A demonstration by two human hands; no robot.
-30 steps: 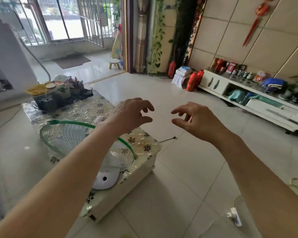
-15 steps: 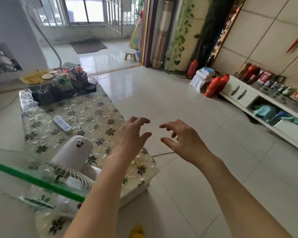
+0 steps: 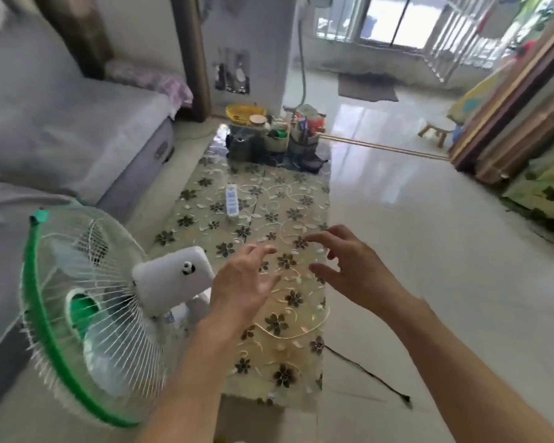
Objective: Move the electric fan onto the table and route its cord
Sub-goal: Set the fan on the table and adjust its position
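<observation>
Fan (image 3: 90, 314): seen at 8 o'clock, nearest the camera; green-rimmed wire guard tilted, white motor housing pointing toward the table centre. It appears to be set at the near-left corner of the table, though its base is hidden behind the left forearm, so a full, stable seating cannot be confirmed.
Left hand (image 3: 243, 282): held just right of the motor housing, fingers spread wide, nothing gripped; contact with the fan cannot be told because of blur.
Right hand (image 3: 355, 276): held at 1 o'clock from the left hand, above the table top, fingers curled loosely open, nothing held.
Cord (image 3: 368, 375): a thin dark line is seen on the floor at 4 o'clock, running from under the table's near-right edge out across the tiles. It is judged likely to be the fan's cord, but the join to the fan is not visible.
Table (image 3: 301, 318): low, covered by a floral cloth, middle area bare.
Remote (image 3: 232, 199): lying at 12 o'clock, mid-table, well apart from both hands.
Containers (image 3: 275, 135): clustered at the far end of the table.
Progress: the move onto the table is judged mostly done.
Left to do: the cord is not yet in hand; routing is judged outstanding, and the fan's placement may need a check.
</observation>
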